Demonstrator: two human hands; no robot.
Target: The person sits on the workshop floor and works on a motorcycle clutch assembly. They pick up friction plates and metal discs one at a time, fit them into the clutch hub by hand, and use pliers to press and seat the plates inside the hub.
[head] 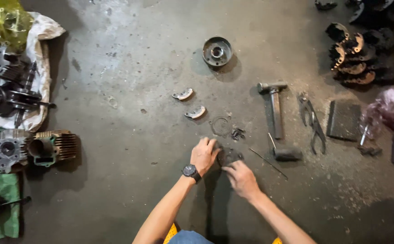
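Note:
My left hand [204, 154], with a dark wristwatch [191, 171] on its wrist, rests knuckles-up on the concrete floor beside a small dark metal part [230, 156]. My right hand [241, 177] reaches the same part from below, fingertips on its edge. The part is mostly hidden between the two hands. Just beyond it lie a thin wire ring [220, 125] and a few small dark bits [238, 133]. Two curved grey shoe pieces [183, 94] [195, 112] lie further up the floor.
A round metal drum [217, 51] sits at the top centre. A hammer [275, 106], pliers [313, 123], a thin rod [268, 162] and a dark flat block [344, 120] lie to the right. Engine cylinders [30, 148] and a crankshaft [18, 97] are at the left, curved parts [353, 56] top right.

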